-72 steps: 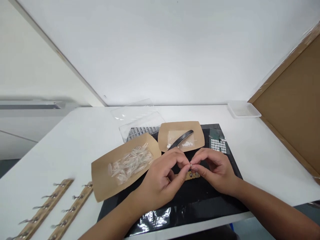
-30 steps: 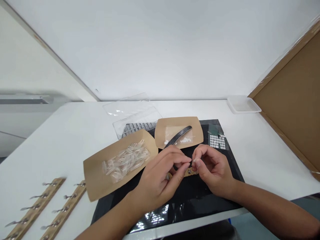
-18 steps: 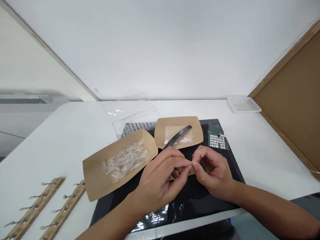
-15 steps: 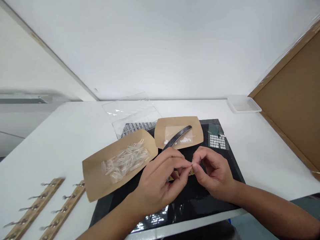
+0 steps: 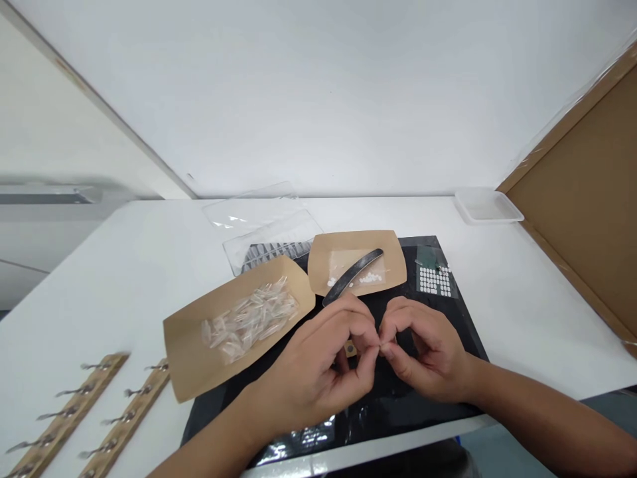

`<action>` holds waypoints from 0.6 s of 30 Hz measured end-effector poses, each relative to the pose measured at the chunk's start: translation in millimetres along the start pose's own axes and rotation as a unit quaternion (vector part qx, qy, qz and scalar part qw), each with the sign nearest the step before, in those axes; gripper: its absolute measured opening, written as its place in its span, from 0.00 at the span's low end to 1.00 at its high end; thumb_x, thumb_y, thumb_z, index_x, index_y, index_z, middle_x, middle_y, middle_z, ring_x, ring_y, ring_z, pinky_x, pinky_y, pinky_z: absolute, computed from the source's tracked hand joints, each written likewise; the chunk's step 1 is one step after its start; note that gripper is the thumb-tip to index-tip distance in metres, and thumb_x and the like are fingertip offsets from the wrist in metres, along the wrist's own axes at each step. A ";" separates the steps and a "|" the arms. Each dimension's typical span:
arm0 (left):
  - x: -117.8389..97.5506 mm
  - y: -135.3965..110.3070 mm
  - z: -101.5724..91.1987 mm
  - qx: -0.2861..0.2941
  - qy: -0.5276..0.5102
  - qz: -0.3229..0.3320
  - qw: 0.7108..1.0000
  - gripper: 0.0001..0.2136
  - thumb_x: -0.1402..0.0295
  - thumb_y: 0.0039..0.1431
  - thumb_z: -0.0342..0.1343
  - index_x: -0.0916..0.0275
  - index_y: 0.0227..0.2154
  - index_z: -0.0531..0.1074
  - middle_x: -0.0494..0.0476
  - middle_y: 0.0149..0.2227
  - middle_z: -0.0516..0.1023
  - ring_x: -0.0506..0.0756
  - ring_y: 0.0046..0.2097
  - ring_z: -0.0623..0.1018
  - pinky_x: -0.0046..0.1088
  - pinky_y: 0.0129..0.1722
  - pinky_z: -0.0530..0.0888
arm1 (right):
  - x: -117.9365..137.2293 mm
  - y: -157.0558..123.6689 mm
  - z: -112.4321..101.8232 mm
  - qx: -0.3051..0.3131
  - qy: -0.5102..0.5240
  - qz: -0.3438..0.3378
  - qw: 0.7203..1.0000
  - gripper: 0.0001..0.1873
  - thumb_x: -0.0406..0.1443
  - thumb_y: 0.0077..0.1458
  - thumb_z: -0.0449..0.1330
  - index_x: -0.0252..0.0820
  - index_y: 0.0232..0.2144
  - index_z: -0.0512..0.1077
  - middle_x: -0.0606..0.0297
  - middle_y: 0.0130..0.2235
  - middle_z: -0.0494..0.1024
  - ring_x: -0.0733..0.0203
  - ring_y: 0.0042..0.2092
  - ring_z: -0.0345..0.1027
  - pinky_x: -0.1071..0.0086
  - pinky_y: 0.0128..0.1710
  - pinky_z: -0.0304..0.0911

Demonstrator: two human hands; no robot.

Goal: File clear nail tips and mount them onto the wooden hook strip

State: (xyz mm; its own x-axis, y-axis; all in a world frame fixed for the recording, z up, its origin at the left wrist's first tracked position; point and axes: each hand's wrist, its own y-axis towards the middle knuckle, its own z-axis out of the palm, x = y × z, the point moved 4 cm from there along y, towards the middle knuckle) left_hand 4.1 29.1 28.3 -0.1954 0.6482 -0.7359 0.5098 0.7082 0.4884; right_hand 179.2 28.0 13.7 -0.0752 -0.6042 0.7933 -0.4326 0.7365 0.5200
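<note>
My left hand (image 5: 318, 368) and my right hand (image 5: 423, 348) meet fingertip to fingertip over a black mat (image 5: 438, 388). Both pinch something tiny and pale that I cannot make out. Under my fingers a small wooden strip (image 5: 350, 348) with a metal stud peeks out on the mat. A brown paper tray (image 5: 199, 368) of clear nail tips (image 5: 249, 318) lies left of my hands. Behind them a smaller paper tray (image 5: 388, 249) holds a dark nail file (image 5: 354, 267) and small white pieces.
A sheet of white dots (image 5: 434, 281) lies on the mat's far right. A clear plastic case (image 5: 271, 239) sits behind the trays, a white shallow tray (image 5: 485, 206) at the back right. Two wooden strips with metal clips (image 5: 94, 415) lie front left. A brown board (image 5: 587, 192) leans at the right.
Both hands have dropped slightly lower and nearer to me, still pinched together. The wooden strip is now mostly covered by my fingers.
</note>
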 end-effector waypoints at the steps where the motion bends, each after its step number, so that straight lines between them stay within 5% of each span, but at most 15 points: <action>1: 0.8 -0.8 0.5 0.006 -0.002 -0.004 1.000 0.10 0.81 0.61 0.58 0.59 0.39 0.69 0.52 0.38 0.72 0.47 0.34 0.73 0.14 0.24 0.73 | 0.2 0.1 0.3 0.002 -0.002 -0.004 1.000 0.05 0.30 0.64 0.63 0.43 0.39 0.71 0.67 0.34 0.74 0.64 0.37 0.68 0.70 0.38 0.65; 18: 2.4 -3.6 2.4 0.041 -0.012 -0.015 0.999 0.10 0.81 0.61 0.57 0.58 0.37 0.66 0.51 0.36 0.70 0.48 0.34 0.73 0.18 0.25 0.69 | 0.5 0.9 3.0 0.006 0.000 -0.020 1.000 0.07 0.30 0.61 0.64 0.44 0.37 0.69 0.70 0.31 0.73 0.65 0.34 0.67 0.71 0.36 0.65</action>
State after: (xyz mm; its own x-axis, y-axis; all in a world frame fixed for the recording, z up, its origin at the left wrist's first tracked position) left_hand 3.8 27.5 23.6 -0.1923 0.6194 -0.7612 0.5711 0.7014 0.4264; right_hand 176.0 27.5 13.6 -0.0588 -0.6327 0.7722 -0.4467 0.7084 0.5464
